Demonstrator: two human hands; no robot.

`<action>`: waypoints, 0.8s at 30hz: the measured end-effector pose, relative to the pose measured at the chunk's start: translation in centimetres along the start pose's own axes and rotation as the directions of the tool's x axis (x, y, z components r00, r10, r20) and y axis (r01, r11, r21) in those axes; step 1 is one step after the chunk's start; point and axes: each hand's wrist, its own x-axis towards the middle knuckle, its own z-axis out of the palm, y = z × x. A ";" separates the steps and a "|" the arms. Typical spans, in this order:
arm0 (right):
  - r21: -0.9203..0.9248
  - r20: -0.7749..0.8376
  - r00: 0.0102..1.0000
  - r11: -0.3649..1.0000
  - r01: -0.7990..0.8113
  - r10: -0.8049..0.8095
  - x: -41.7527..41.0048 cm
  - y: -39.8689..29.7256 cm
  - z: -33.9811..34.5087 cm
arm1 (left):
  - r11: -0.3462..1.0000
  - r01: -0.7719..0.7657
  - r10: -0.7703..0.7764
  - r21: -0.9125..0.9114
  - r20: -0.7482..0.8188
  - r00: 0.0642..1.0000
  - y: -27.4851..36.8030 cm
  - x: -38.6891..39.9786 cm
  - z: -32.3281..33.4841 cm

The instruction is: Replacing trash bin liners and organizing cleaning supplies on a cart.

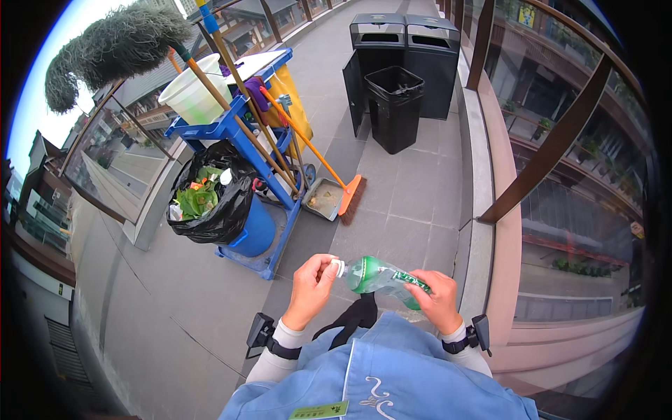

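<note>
In front of my body I hold a clear plastic bottle (pixel 375 276) with a green label, tilted nearly level. My left hand (pixel 315 286) pinches its white cap (pixel 339 268) between thumb and fingers. The cap sits at the bottle's neck; whether it is loose I cannot tell. Around the bottle's lower body my right hand (pixel 434 299) is closed, fingers over the label. The bottle looks to have no liquid in it.
Ahead on the left stands a blue cleaning cart (pixel 286 210) with a bagged bin of waste (pixel 197 202), a white bucket (pixel 197 92) and a mop (pixel 115 50). An orange broom (pixel 353 197) rests by a dustpan (pixel 323 198). A black bin (pixel 394 115) stands before an opened bin cabinet (pixel 433 79). Glass railing (pixel 556 142) runs right.
</note>
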 end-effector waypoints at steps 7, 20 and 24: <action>0.249 0.410 0.863 0.874 -0.417 0.295 13.8 9.6 0.0 | 0.994 -0.028 0.040 -0.105 0.111 0.993 -2.8 12.9 3.0; 0.260 0.728 0.613 0.704 -0.661 0.307 39.9 26.5 -5.8 | 0.991 -0.118 0.132 -0.067 0.282 0.950 -0.6 40.4 12.7; 0.270 0.878 0.439 0.562 -0.782 0.190 47.5 33.4 -3.3 | 0.985 -0.175 0.172 -0.009 0.252 0.952 -0.6 47.5 14.2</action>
